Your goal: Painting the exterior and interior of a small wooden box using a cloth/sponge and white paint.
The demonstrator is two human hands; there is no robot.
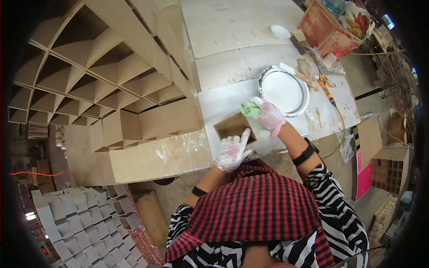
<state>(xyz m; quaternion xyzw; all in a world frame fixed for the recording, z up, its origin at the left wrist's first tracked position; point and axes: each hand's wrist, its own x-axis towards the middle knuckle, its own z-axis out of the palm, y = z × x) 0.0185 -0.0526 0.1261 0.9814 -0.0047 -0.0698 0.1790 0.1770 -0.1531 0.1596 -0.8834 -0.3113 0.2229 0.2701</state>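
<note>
A small open brown box [233, 124] stands on a white sheet in front of me. My left hand [232, 151], in a clear plastic glove, holds its near wall, with a finger stretched over the rim toward the inside. At the box's far right corner, my right hand [270, 117], gloved too, is closed on a pale green cloth [250, 108]. Just beyond the right hand stands a round tub [264, 73] with smooth white liquid [283, 92] in it. A flat brush [296, 75] lies across the tub's far right rim.
Stacked brown boxes [172, 117] rise at the left of the table [156, 156]. An orange air gun [326, 87] with a hose lies right, and a white bowl [280, 31] sits farther back. Many grey-white boxes [85, 223] are piled at the lower left. A fan [393, 73] stands far right.
</note>
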